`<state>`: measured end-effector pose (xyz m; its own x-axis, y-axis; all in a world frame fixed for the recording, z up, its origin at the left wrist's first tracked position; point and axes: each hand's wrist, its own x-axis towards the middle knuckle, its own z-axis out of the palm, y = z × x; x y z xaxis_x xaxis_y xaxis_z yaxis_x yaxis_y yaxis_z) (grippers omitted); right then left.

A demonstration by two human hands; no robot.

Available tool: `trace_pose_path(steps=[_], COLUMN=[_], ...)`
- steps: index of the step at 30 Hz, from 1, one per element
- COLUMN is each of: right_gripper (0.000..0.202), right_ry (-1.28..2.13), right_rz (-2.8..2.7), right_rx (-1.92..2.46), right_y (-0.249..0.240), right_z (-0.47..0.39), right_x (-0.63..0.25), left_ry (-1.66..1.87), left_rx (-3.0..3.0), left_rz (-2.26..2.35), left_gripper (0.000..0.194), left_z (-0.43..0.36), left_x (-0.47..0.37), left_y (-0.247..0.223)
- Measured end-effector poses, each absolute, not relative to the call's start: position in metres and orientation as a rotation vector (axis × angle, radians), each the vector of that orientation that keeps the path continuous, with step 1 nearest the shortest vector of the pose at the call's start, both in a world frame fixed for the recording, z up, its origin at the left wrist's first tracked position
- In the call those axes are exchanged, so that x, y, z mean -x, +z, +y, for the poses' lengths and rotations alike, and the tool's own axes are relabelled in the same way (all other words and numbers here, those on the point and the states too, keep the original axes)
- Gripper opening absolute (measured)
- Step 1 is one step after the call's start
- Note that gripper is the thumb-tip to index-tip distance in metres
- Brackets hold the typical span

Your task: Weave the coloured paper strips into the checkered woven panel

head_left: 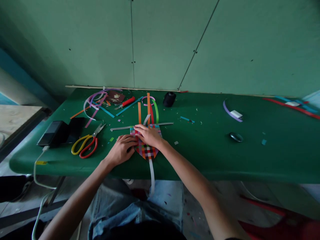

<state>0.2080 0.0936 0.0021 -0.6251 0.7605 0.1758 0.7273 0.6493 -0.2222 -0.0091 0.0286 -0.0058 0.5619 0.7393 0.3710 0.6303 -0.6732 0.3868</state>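
A small woven piece of colourful flat strips point(149, 150) lies on the green table near its front edge, with a checkered pattern and a pointed lower end. My left hand point(122, 148) is closed at its left edge, fingers curled over the weave, the tips partly hidden. Across the upper part lies my right hand point(148, 135), fingers stretched out to the left and touching the weave. A loose orange strip point(139, 113) and a green strip point(156, 111) stick out at the top. A pale strip point(152, 175) hangs over the table edge.
Left of my hands are scissors point(87, 143) with yellow and red handles and a black boxy device point(53, 133) with a cable. Behind lie a red-handled cutter point(128, 101), a black spool-like object point(169, 99) and loose purple strips point(97, 98). A dark oval object point(236, 137) sits right.
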Motion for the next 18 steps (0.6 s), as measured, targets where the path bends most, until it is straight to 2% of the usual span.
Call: trace_pose_path(steps=[4,10,15,18], right_gripper=[0.046,0.046,0.046,0.046], right_ry=[0.191,0.204,0.216,0.22], right_rz=[-2.609,-2.615,-2.61,-2.609], right_rx=[1.208,1.189,1.185,1.188], right_y=[0.001,0.002,0.002,0.002], right_z=[0.094,0.094,0.094,0.095], right_x=[-0.208,-0.208,-0.208,-0.208], left_ry=[0.749,0.64,0.635,0.653], left_rx=[-2.547,-2.511,-2.47,-2.439], left_rz=[1.121,1.097,1.084,1.075], left_gripper=[0.034,0.016,0.01,0.016], left_z=[0.03,0.044,0.051,0.051], left_x=[0.007,0.006,0.004,0.002], left_y=[0.0,0.006,0.007,0.012])
